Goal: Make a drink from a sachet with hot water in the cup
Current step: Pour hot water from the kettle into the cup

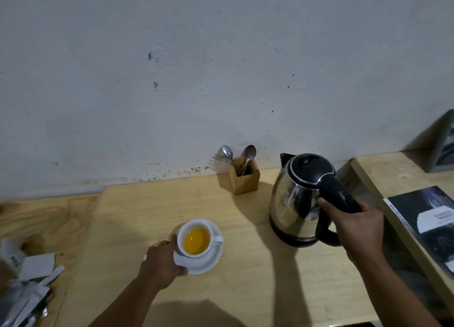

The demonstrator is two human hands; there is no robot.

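Right hand [356, 226] clamped on the steel kettle's black handle [340, 194], well right of the white cup of yellow liquid [196, 238]; left hand [162, 262] grips its saucer [208, 262]

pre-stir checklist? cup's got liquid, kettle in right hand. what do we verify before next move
1. Cup holds orange liquid, well below the rim: ok.
2. Cup sits upright on the saucer: ok.
3. Left hand steadies the saucer's left edge: ok.
4. Kettle upright with lid shut, right hand around the handle: ok. Whether it is set down on the table: cannot tell.
5. Spoons stand ready in the wooden holder at the wall: ok.
6. Powder fully dissolved: cannot tell.
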